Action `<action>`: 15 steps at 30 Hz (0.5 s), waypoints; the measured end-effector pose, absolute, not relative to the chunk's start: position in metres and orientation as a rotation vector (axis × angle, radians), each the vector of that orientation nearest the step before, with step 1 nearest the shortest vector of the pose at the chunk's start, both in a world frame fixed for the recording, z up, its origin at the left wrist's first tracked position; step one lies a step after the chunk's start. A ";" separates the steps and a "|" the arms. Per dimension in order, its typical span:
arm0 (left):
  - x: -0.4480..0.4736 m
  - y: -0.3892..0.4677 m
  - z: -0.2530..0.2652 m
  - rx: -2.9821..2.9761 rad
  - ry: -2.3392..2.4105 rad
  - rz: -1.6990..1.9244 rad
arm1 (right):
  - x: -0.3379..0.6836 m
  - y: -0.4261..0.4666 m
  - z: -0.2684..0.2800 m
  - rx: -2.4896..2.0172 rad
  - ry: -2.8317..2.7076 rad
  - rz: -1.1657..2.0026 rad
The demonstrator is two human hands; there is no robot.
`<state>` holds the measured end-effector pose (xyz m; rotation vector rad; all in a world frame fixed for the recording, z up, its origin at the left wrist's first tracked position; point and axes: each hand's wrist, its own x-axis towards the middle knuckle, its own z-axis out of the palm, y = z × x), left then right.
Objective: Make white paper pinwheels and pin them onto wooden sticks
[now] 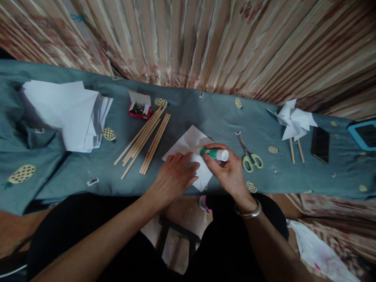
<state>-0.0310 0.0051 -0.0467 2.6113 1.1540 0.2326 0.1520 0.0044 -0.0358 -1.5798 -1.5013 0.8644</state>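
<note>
A square sheet of white paper (182,141) with crease lines lies turned like a diamond on the cloth near the front edge. My left hand (175,172) rests on its lower left part, fingers spread over the paper and the thumb apart. Between the fingers and thumb of my right hand (229,169) is a green glue stick with a white end (216,154). It is held tilted low, its green end at the middle of the sheet. My fingers partly cover the glue stick, and I cannot make out its tip clearly.
Left of the sheet lie wooden sticks (143,138), an open red box of small metal pieces (140,109) and stacked white paper (67,113). To the right are green-handled scissors (249,156), paper pinwheels on sticks (294,119), a dark phone (320,144) and a blue-framed device (364,135).
</note>
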 end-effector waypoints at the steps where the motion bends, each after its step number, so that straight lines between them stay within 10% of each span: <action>1: -0.031 0.005 -0.046 2.608 1.157 0.234 | 0.152 0.004 -0.036 -1.590 -1.528 0.843; 15: -0.030 0.005 -0.049 2.568 1.184 0.244 | 0.146 0.007 -0.035 -1.576 -1.754 0.694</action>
